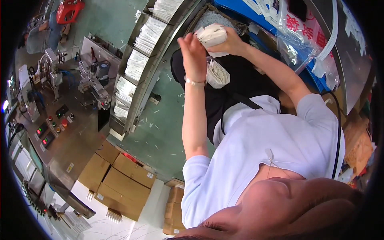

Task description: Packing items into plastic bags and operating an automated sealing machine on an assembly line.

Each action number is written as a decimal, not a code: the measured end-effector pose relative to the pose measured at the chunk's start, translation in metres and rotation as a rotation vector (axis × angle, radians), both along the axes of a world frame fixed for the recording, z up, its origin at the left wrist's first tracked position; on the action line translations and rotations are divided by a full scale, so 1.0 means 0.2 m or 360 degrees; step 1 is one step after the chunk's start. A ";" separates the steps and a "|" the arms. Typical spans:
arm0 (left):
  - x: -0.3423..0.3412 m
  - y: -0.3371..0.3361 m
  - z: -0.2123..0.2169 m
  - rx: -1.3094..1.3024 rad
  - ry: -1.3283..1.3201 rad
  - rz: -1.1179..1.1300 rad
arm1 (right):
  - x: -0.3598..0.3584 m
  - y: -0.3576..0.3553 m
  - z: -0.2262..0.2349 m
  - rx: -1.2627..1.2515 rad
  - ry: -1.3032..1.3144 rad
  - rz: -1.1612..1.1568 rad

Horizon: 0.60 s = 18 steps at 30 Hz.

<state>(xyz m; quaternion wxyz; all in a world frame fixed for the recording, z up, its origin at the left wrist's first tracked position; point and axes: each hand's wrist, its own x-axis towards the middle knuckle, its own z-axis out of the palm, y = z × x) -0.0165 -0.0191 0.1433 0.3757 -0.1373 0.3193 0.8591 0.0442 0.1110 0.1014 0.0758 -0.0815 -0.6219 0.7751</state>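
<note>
Above my lap, my right hand (231, 42) is closed around a thick bundle of white paper slips (212, 35). My left hand (193, 56) is raised beside the bundle's left end. Its fingers are stretched out and it grips nothing; whether it touches the slips I cannot tell. A second bundle of white slips (218, 75), held in a band-like wrap, rests on my dark-clothed lap near my left wrist. What is printed on the slips, if anything, is too small to tell.
On my left runs a metal rack (138, 60) whose compartments hold rows of white slips. Beyond it is a machine table (76, 132) with buttons. Cardboard boxes (128, 180) stand behind. To the right, a blue bin (316, 78) holds a clear plastic bag (298, 36).
</note>
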 end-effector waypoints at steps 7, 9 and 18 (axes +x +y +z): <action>0.53 -0.27 -0.22 -0.1817 0.0795 -0.0137 | 0.17 0.10 0.17 0.0303 -0.0098 0.0331; 0.54 -0.20 -0.24 -0.1903 0.1082 -0.0099 | 0.19 0.09 0.19 0.0425 -0.0081 0.0396; 0.58 -0.26 -0.36 -0.1529 0.0499 0.0037 | 0.21 -0.18 0.29 0.0879 -0.0106 0.0446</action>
